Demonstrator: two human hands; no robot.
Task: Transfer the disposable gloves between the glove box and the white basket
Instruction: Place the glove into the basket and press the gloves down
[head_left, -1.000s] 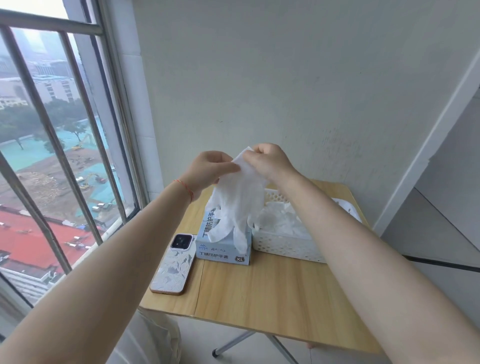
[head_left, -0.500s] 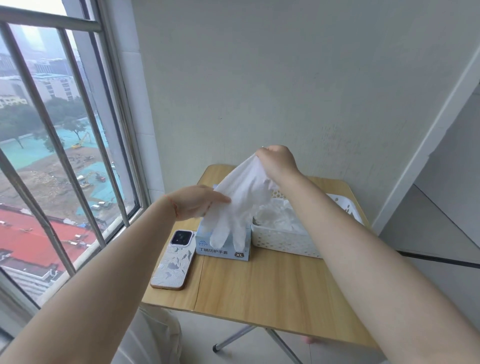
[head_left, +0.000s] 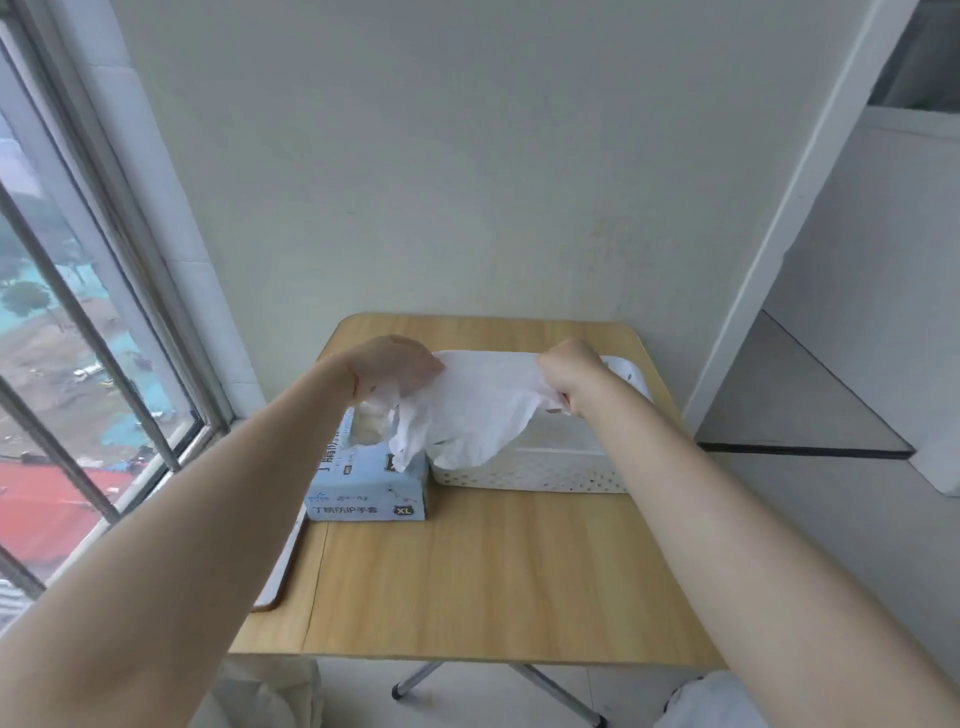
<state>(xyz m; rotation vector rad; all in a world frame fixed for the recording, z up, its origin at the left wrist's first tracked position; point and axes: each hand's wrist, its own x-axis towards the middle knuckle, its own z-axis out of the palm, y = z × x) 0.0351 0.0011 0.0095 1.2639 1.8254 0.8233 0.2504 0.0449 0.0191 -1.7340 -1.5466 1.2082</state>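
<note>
On the wooden table (head_left: 483, 582), both hands are lower than they were a moment ago. Before, the right hand (head_left: 569, 371) held the white glove (head_left: 478, 410) up high, and the left hand (head_left: 392, 366) was only reaching for it. Now the left hand has hold of the glove too, and the two hands stretch it out sideways between them.

The left hand's fingers are curled round the left end of the glove. The right hand is closed in a fist on the right end. The glove hangs over the white basket (head_left: 524, 467), and its floppy fingers dangle down over the gap by the blue glove box (head_left: 366, 493).

The box sits just beside the basket, on its left. A phone (head_left: 283, 577) peeks out from under the left arm.
</note>
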